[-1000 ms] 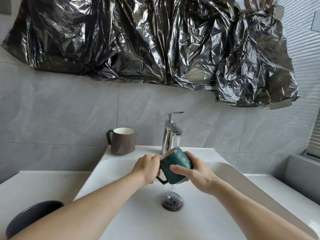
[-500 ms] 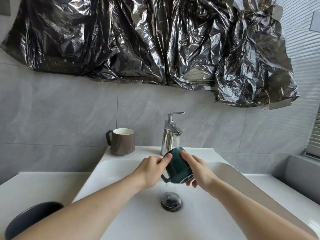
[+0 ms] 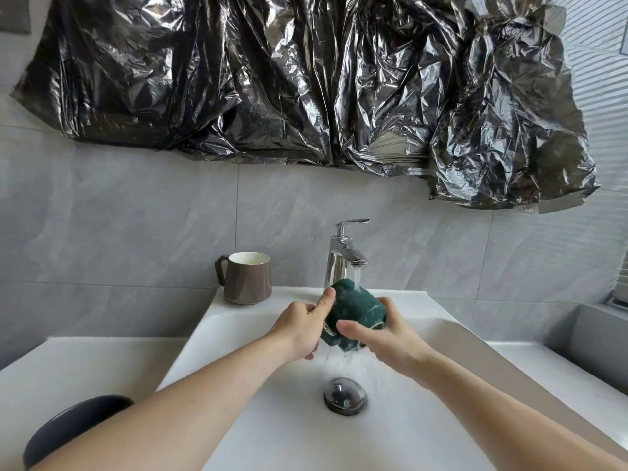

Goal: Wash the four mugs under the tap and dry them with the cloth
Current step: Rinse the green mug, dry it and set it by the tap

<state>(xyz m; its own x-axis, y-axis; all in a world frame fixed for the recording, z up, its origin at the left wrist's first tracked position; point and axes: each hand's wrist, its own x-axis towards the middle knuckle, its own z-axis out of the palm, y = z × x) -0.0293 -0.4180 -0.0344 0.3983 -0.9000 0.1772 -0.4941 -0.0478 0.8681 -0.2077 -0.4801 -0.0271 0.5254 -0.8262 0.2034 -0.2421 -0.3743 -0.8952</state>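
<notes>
A dark green mug [image 3: 356, 309] is held tilted, bottom up, under the running chrome tap [image 3: 343, 260], and water spills off it into the white basin [image 3: 272, 419]. My left hand [image 3: 300, 326] grips its left side with the thumb pressed on the mug's wall, near the handle. My right hand [image 3: 384, 338] grips the mug's rim end from the right, thumb across the front. A brown mug [image 3: 246, 278] with a white inside stands upright on the basin's back ledge, left of the tap. No cloth is in view.
A round metal drain plug [image 3: 345, 396] sits in the basin floor below the hands. A dark rounded object [image 3: 68, 430] lies on the white counter at the lower left, partly behind my left forearm. Crinkled black plastic sheeting [image 3: 306, 79] covers the wall above.
The green mug has been turned over and lifted under the spout, so the stream now hits its bottom. Both hands shifted their hold as it rotated.
</notes>
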